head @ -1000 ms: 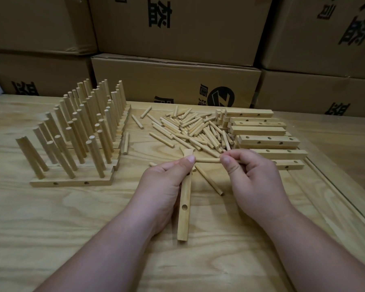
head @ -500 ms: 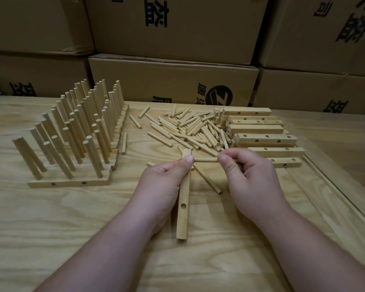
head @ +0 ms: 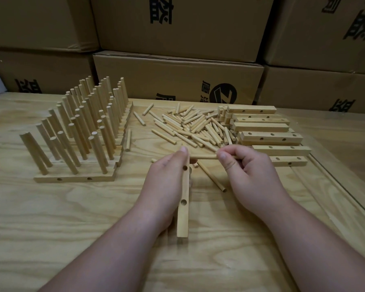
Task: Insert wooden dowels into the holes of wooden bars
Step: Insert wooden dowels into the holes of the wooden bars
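Note:
My left hand (head: 163, 182) grips a pale wooden bar (head: 184, 205) that lies lengthwise toward me on the table, two holes showing on its right side. My right hand (head: 249, 175) pinches a wooden dowel (head: 204, 157) held level, its left end at the far end of the bar beside my left thumb. A pile of loose dowels (head: 196, 127) lies just beyond both hands. A stack of drilled empty bars (head: 266, 133) sits to the right of the pile. Finished bars with upright dowels (head: 82, 131) stand in rows at the left.
Stacked cardboard boxes (head: 177, 79) wall off the back of the plywood table (head: 72, 218). A loose dowel (head: 212, 177) lies between my hands, another (head: 128, 140) beside the finished rows. A raised strip (head: 343, 186) runs along the table's right side.
The bar in my left hand has turned, so its two side holes face right. The dowel in my right hand stays level at the bar's far end.

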`<state>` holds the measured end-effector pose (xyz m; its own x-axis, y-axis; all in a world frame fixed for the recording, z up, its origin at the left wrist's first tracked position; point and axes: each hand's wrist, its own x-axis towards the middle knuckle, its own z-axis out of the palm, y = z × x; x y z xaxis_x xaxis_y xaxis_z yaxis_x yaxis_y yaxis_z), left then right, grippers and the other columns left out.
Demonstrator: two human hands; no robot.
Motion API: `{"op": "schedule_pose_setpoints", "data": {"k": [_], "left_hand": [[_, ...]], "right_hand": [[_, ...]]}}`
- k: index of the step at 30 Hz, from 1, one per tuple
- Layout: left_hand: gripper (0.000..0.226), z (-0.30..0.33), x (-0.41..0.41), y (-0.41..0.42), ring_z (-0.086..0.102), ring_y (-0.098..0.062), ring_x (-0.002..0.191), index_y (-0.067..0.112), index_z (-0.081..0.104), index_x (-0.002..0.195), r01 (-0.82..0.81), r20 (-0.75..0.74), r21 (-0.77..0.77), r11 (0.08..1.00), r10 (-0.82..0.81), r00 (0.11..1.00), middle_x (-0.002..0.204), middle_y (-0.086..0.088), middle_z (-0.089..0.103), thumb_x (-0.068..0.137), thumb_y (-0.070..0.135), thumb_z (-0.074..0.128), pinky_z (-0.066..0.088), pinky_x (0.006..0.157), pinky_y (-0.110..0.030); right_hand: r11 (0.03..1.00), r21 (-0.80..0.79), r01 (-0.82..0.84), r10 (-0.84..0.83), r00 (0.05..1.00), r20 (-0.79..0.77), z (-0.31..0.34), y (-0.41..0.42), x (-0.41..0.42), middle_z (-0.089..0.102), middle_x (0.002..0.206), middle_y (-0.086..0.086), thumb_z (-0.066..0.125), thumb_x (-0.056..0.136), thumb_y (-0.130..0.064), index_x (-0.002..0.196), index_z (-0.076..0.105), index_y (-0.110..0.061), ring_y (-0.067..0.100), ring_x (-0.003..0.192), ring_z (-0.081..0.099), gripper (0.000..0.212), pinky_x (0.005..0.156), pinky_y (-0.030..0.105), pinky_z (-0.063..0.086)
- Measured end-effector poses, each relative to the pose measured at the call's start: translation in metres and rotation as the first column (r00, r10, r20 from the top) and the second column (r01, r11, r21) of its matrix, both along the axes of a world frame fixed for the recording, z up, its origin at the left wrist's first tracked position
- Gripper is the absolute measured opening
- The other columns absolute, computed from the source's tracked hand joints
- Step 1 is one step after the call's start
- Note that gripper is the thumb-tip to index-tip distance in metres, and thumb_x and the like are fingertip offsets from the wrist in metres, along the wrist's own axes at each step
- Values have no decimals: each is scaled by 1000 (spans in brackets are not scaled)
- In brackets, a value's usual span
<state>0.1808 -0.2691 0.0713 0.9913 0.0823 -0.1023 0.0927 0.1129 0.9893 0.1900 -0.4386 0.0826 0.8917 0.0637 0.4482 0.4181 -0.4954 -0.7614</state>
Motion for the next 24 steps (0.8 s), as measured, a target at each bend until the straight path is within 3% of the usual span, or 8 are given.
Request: {"op": "schedule_pose_setpoints", "data": {"k": [5,8,11,16,19,21,24], "left_hand": [[48,2,-1,2,63,-9,54,35,77,80,-36,64,167,985,25,998,60,6,68,97,65,43,47,68,-34],[59,2,1,3,64,-7,55,25,71,82,-3,54,397,918,-20,998,61,3,71,102,63,31,47,68,-34],[54,6,-2,1,61,0,51,28,64,88,24,41,525,851,-53,998,60,6,71,103,61,24,40,61,-30],[52,7,-3,-1,61,-2,47,26,62,90,3,42,537,844,-30,999,58,0,70,104,59,24,42,50,-26],[53,5,-1,-1,60,-3,44,21,63,89,-60,67,487,871,31,997,63,-4,68,105,56,26,38,37,-14],[54,4,-1,0,60,-4,44,22,63,89,-41,57,482,875,15,998,59,-3,69,104,57,25,42,41,-17],[56,3,-1,4,63,-5,49,25,63,90,24,40,483,875,-50,998,57,0,70,104,61,23,44,59,-29]], "right_hand": [[999,23,-44,44,999,-2,1,-1,-2,62,72,-25,69,92,-29,88,68,-41,-4,64,56,13,58,9,43],[997,-27,-76,76,997,-5,3,0,-3,67,82,-22,73,89,-22,87,73,-33,-6,81,63,11,68,6,44],[996,-40,-80,79,997,-23,4,0,-3,68,87,-18,72,90,-18,86,73,-31,-8,85,63,13,70,3,42],[998,-24,-61,60,997,-42,3,4,-3,68,89,-17,72,91,-19,89,76,-26,-7,85,62,8,70,3,42],[999,-39,-37,37,999,-7,2,11,-4,67,90,-18,71,91,-21,94,77,-23,-8,87,61,7,71,3,42],[998,-34,-44,44,999,-14,3,11,-4,66,87,-20,71,91,-21,93,77,-25,-8,85,61,7,70,3,42],[998,-16,-65,65,997,-36,4,8,-5,67,81,-23,72,91,-20,88,75,-29,-7,82,62,10,69,4,42]]}}
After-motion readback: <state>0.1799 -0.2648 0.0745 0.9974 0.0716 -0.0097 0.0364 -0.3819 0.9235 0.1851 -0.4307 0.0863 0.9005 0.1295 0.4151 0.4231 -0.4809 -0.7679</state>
